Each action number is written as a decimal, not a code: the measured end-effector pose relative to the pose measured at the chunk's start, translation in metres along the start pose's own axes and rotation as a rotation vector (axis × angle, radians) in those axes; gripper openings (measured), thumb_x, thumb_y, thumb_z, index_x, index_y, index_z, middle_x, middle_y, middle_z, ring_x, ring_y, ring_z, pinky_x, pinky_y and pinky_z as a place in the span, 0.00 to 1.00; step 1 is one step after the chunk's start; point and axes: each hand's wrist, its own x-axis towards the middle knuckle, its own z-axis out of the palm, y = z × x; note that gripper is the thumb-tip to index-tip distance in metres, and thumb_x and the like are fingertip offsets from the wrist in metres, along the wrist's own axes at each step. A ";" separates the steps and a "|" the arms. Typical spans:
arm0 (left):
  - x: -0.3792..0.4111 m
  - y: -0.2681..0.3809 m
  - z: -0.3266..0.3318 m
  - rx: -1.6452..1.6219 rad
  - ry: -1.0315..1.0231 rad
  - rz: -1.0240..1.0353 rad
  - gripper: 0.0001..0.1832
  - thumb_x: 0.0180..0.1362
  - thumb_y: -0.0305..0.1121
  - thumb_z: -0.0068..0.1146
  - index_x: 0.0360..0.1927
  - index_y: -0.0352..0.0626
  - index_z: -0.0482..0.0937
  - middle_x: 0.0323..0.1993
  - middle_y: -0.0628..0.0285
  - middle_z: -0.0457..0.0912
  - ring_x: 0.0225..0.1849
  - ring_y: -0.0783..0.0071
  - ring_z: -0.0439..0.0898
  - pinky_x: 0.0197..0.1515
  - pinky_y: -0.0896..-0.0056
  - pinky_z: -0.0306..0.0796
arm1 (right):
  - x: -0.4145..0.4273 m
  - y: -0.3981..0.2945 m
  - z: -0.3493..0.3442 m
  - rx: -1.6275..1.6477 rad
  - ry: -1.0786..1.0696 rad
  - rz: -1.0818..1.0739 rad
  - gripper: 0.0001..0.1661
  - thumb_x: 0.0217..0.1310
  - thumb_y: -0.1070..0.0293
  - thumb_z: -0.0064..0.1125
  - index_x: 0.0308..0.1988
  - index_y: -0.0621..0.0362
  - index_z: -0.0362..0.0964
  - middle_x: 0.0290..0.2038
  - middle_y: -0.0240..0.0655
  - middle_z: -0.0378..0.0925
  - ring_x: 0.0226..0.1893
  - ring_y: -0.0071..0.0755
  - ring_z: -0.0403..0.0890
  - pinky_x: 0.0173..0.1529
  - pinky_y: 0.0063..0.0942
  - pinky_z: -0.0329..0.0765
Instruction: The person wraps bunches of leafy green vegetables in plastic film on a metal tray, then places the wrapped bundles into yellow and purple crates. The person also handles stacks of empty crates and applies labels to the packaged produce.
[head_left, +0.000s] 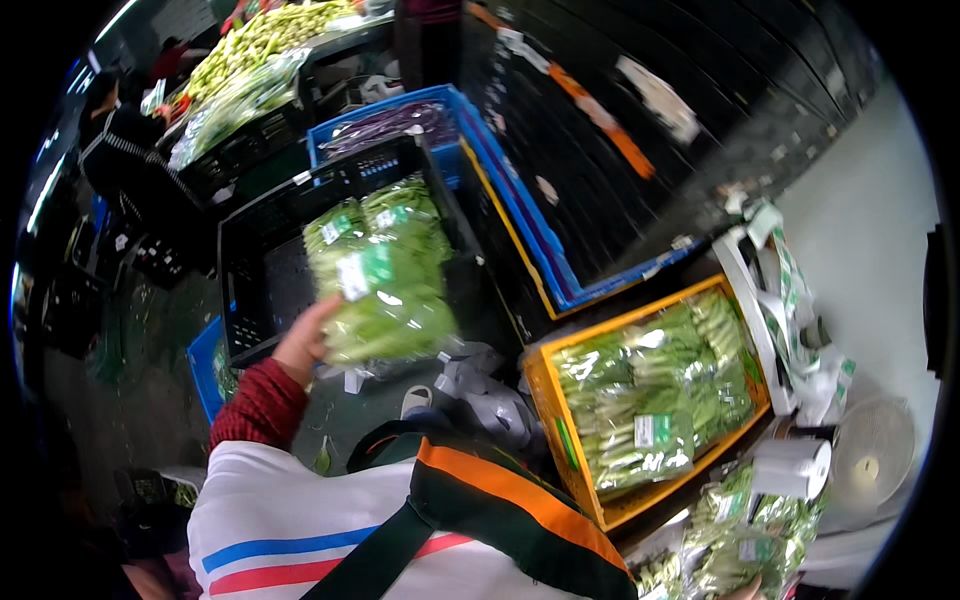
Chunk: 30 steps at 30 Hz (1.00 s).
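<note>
My left hand (311, 334) grips the edge of a clear plastic bag of leafy green vegetables (386, 311) that bears a white and green label. The bag is held over the near side of a black plastic crate (270, 262). Inside that crate, at its far right part, lie more labelled bags of greens (401, 199). At the bottom right edge of the view, only the fingers of my right hand (742, 591) show, beside packed bags of greens (757, 555); what it does there cannot be told.
A yellow crate (536, 375) at right holds bagged greens. Blue crates (551, 274) stand ahead, one with purple vegetables (405, 124). A white roll (795, 469) and a round fan (874, 450) are at right. A co-worker (127, 157) stands at upper left near heaped vegetables (255, 45).
</note>
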 end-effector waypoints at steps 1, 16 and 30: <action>-0.002 0.030 -0.045 0.001 0.110 0.066 0.25 0.54 0.44 0.57 0.53 0.46 0.70 0.45 0.58 0.78 0.44 0.63 0.78 0.45 0.59 0.76 | -0.021 -0.027 0.004 0.058 -0.023 -0.052 0.22 0.54 0.61 0.53 0.44 0.68 0.71 0.39 0.44 0.75 0.36 0.35 0.76 0.42 0.32 0.73; 0.053 0.025 -0.001 -0.291 -0.561 0.077 0.34 0.55 0.51 0.55 0.61 0.45 0.60 0.56 0.57 0.69 0.55 0.65 0.70 0.56 0.58 0.66 | -0.553 -0.403 0.140 0.662 -2.088 -0.604 0.24 0.51 0.75 0.60 0.50 0.61 0.66 0.43 0.37 0.74 0.42 0.30 0.76 0.45 0.27 0.74; 0.126 0.136 -0.206 1.080 0.490 0.404 0.23 0.63 0.46 0.42 0.57 0.44 0.67 0.50 0.61 0.74 0.48 0.69 0.75 0.48 0.71 0.70 | -0.443 -0.292 0.141 0.267 -1.526 -0.445 0.14 0.53 0.63 0.54 0.39 0.57 0.73 0.33 0.42 0.78 0.34 0.45 0.78 0.41 0.32 0.74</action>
